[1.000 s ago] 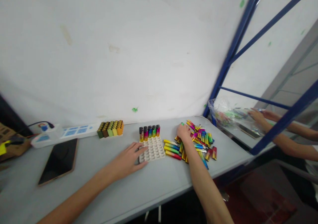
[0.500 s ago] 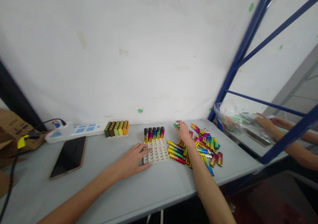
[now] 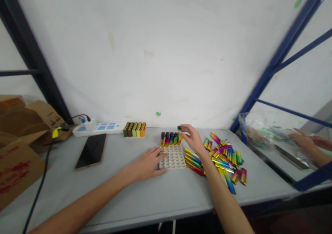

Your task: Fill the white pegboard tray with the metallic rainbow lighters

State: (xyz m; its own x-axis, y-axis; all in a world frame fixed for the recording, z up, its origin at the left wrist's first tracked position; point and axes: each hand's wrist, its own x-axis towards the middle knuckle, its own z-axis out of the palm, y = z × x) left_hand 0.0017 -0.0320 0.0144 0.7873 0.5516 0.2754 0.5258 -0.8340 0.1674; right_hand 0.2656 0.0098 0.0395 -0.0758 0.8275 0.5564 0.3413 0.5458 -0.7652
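Note:
My right hand (image 3: 191, 137) pinches a green and yellow lighter (image 3: 180, 133) upright at the back right corner of a white tray (image 3: 173, 158) full of round holes. Shiny multicoloured lighters (image 3: 169, 140) stand in the tray's back rows. My left hand (image 3: 149, 164) rests at the tray's left side, its fingers spread over the edge and holding nothing. To the right of the tray lies a loose heap of metallic-coloured lighters (image 3: 223, 154), partly covered by my right forearm.
Against the wall stand a block of green-to-orange lighters (image 3: 135, 130) and a white power strip (image 3: 107, 127). A phone (image 3: 91, 151) and cardboard boxes (image 3: 22, 158) are at left. Beyond the blue rack post (image 3: 261, 85), another person's hands (image 3: 304, 140) are near a plastic bag (image 3: 255, 125).
My right hand has brought the green lighter from above the heap to the tray's back right corner. My left hand stays at the tray. The camera view has turned left.

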